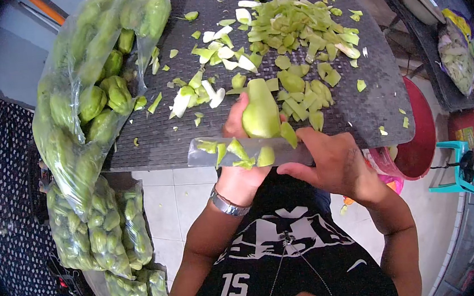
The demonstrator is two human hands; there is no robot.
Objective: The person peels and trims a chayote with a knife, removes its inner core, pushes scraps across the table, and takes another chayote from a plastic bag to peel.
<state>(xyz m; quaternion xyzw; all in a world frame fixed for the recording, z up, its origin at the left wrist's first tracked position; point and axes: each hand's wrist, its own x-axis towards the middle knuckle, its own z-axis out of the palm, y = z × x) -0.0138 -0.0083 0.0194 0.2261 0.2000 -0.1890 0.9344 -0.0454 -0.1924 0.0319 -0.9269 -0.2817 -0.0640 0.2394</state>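
My left hand (236,119) is wrapped round a pale green, partly peeled chayote (260,111) at the table's near edge. In my right hand (332,161) is a wide-bladed knife (192,154), its handle mostly covered by my fingers. The blade lies crosswise at the chayote's near end, over my left palm, with bits of green peel (237,148) stuck to it. Just beyond the chayote, a heap of green peelings (288,26) spreads over the dark woven-textured table (156,138). Whitish cut pieces (181,103) lie to its left.
A large clear plastic bag of whole chayotes (55,131) rests on the table's left side and hangs over the edge. More filled bags (105,232) stand below it. At right are a red tub (418,136), a turquoise stool (459,169) and another dark table (427,44) with bagged vegetables (456,55).
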